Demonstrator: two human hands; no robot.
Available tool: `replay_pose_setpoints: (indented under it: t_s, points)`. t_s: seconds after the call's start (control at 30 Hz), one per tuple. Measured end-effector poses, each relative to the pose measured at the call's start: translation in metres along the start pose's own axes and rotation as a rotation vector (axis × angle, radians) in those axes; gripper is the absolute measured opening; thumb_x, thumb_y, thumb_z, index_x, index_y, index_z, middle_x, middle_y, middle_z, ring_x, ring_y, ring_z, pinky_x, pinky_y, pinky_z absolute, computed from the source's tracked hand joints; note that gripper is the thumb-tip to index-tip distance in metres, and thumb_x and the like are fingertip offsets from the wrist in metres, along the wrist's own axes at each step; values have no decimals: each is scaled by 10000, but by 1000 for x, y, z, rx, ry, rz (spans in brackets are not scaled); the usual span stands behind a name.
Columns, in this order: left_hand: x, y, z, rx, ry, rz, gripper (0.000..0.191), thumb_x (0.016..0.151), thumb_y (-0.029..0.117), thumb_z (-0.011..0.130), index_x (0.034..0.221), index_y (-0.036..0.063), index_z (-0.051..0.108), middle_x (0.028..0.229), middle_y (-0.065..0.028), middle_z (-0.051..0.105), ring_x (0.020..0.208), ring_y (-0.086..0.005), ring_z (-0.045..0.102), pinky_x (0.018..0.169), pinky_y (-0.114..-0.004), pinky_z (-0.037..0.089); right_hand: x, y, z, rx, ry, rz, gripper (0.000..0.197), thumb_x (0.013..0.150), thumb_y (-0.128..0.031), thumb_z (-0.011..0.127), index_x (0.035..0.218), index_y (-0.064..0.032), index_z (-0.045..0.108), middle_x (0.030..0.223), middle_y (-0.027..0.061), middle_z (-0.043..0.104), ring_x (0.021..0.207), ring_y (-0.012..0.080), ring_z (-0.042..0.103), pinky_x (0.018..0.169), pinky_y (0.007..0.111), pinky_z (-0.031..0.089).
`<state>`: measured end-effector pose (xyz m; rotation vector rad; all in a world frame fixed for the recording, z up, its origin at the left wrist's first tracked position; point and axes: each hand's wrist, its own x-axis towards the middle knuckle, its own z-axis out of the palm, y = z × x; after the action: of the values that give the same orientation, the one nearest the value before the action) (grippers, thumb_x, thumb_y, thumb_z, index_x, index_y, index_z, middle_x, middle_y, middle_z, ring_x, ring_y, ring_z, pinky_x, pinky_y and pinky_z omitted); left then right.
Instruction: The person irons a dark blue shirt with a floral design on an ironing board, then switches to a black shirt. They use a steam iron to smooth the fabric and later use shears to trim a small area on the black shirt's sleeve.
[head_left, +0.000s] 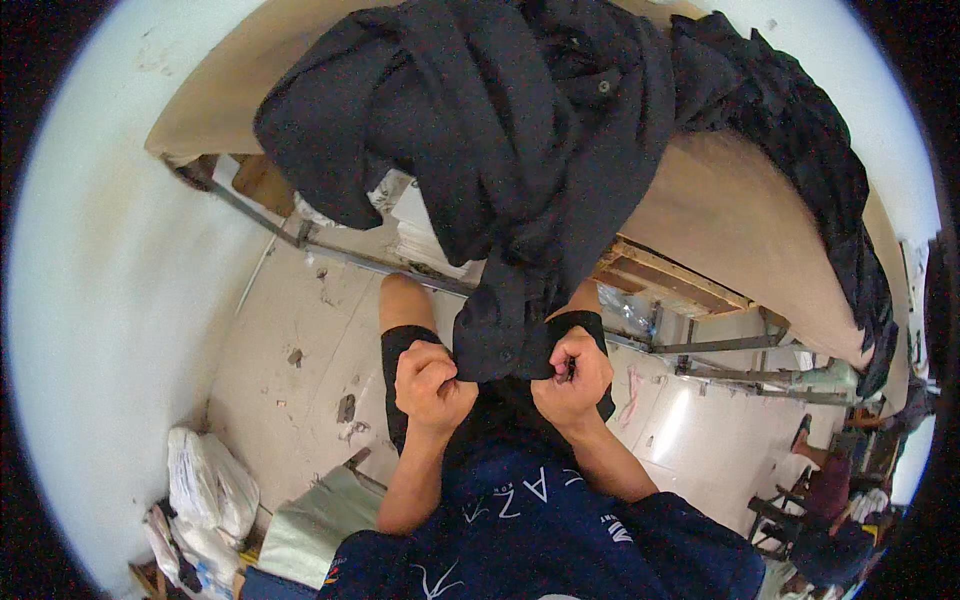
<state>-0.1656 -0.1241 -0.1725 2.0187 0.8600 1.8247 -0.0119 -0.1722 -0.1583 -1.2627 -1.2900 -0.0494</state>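
Observation:
A black garment (517, 150) with buttons drapes over the near edge of a tan-covered table (735, 202) and hangs toward my lap. Its narrow lower end, which looks like a cuff with a button, is stretched between my two fists. My left hand (435, 386) is closed on one corner of this end, at the left in the view. On the opposite corner my right hand (574, 382) is closed, thumb and fingers pinched together. The fabric between them lies fairly flat, just above my dark shorts.
More black fabric (810, 142) lies along the table's right side. Below run a metal frame (360, 261) and a wooden drawer or tray (675, 277). White plastic bags (206, 480) stand on the floor at lower left. Another person (832, 480) is at far right, near dark stools. Scraps litter the tiles.

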Motion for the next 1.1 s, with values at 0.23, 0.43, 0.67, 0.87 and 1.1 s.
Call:
replay_pose_setpoints:
  t_s: [0.23, 0.43, 0.67, 0.87, 1.1]
  points:
    - [43, -1, 4, -393, -643, -631, 682, 597, 175, 939, 1156, 65, 566, 883, -56, 601, 747, -162, 571, 679, -286, 474, 16, 24, -41, 175, -431, 702, 337, 766, 38, 731, 1034, -41, 543, 933, 28, 648, 876, 107, 618, 784, 255, 497]
    - [37, -39, 0, -515, -434, -795, 478, 810, 116, 795, 1229, 69, 571, 931, -23, 624, 791, -102, 579, 700, -250, 464, 28, 59, -114, 487, 44, 620, 246, 826, 26, 642, 1052, -44, 571, 933, 39, 612, 835, 130, 563, 776, 262, 459]
    - [81, -136, -20, 215, 192, -577, 577, 836, 192, 779, 1309, 29, 493, 1223, -124, 564, 1082, -218, 556, 928, -380, 441, 60, 65, -149, 184, 683, 449, 222, 931, -38, 565, 1150, -2, 558, 1079, 124, 633, 944, 228, 647, 870, 376, 541]
    - [95, -97, -4, 208, 163, -500, 656, 837, 209, 775, 1364, 22, 433, 1319, -161, 519, 1167, -283, 523, 1008, -443, 392, 42, 59, -125, 369, 521, 442, 217, 906, -74, 533, 1111, -3, 550, 978, 125, 627, 901, 232, 649, 835, 376, 538]
    - [56, 8, 38, -647, -505, -544, 552, 829, 204, 766, 1298, 51, 519, 1234, -105, 580, 1070, -211, 577, 904, -362, 473, 53, -9, -62, 202, -361, 575, 135, 851, -11, 642, 969, -56, 690, 858, -3, 652, 760, 76, 573, 682, 229, 454]
